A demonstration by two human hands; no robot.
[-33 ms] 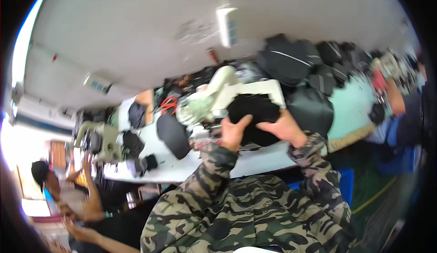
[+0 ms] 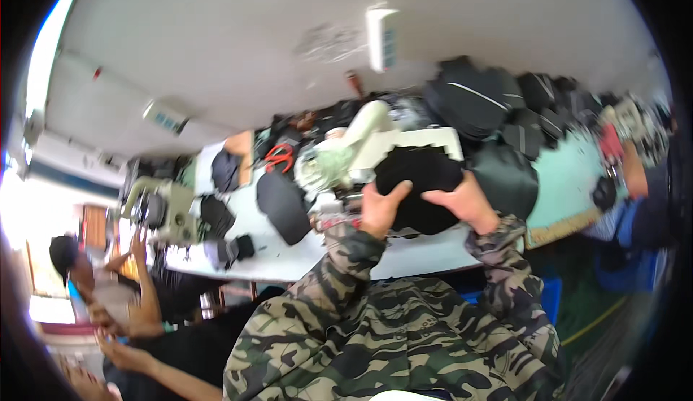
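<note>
A stack of black fabric pieces (image 2: pixel 421 192) is held up in front of me, just over the white worktable's near side. My left hand (image 2: pixel 380 208) grips its left edge, thumb lying on top and fingers hidden beneath. From the right, my right hand (image 2: pixel 471 205) grips the other edge the same way, its thumb pointing inward. Behind the fabric stands a pale sewing machine (image 2: pixel 367 125). Left of the machine lie a rounded dark grey piece (image 2: pixel 284 207) and red-handled scissors (image 2: pixel 279 158).
Dark cut pieces (image 2: pixel 465 101) are heaped at the back right, with a rounded dark stack (image 2: pixel 509 179) nearer. Another sewing machine (image 2: pixel 170 210) stands at the left, beside a seated person (image 2: pixel 119 303). A second person's arm (image 2: pixel 635 170) shows at the far right.
The whole view has shifted slightly, so the table and wall appear a little farther right. Both hands still hold the black fabric stack in much the same way.
</note>
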